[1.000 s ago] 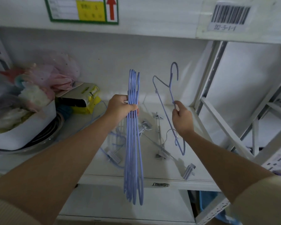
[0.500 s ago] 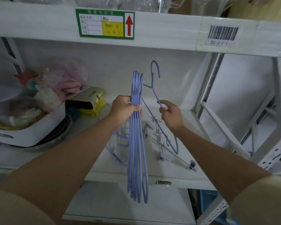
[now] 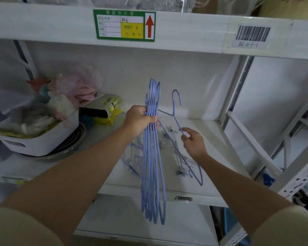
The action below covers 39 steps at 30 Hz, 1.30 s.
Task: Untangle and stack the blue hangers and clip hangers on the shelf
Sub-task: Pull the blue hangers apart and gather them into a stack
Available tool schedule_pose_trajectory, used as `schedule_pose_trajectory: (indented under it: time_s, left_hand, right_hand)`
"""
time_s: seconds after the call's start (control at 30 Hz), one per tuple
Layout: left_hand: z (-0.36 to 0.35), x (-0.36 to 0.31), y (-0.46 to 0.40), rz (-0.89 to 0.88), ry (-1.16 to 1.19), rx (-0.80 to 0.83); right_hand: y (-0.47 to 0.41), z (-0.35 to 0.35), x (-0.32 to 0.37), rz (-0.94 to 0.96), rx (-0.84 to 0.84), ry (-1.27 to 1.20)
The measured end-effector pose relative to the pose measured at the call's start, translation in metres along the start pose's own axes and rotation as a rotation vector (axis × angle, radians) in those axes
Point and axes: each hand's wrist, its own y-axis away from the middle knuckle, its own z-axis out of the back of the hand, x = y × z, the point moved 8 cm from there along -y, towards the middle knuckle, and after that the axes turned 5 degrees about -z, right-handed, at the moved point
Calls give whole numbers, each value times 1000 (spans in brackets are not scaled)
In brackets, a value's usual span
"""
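A white metal shelf (image 3: 208, 132) with a labelled beam above holds a tangle of clip hangers (image 3: 176, 157). The left hand (image 3: 140, 119) grips a bundle of blue hangers (image 3: 152, 166) upright over the shelf edge, while the right hand (image 3: 194, 141) pinches a single blue hanger (image 3: 176, 110) just beside it. A white bin (image 3: 43, 139) of soft toys sits at the left.

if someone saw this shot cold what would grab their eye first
Probably the bundle of blue hangers gripped upright by the left hand at the centre. Next, the single blue hanger pinched by the right hand beside it, above a tangle of clip hangers lying on the white shelf.
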Motion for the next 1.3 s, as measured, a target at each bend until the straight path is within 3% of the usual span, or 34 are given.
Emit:
schedule_pose_trajectory:
  time_s: [0.2,0.5,1.03,1.3]
  left_hand:
    - [-20,7,-4,15,11,13]
    - [-44,21,-14,43,-4,48]
    - [-25,8,-16,44,-41,-5]
    - [12,-8,-10,20,-64,-28]
  right_hand:
    - [-4,10,-23,-11,12,78]
    - [-3,34,-47,14,-54,3]
    - [-12,28,17,-32,-25,-223]
    - [-12,33,57,-43,59,-20]
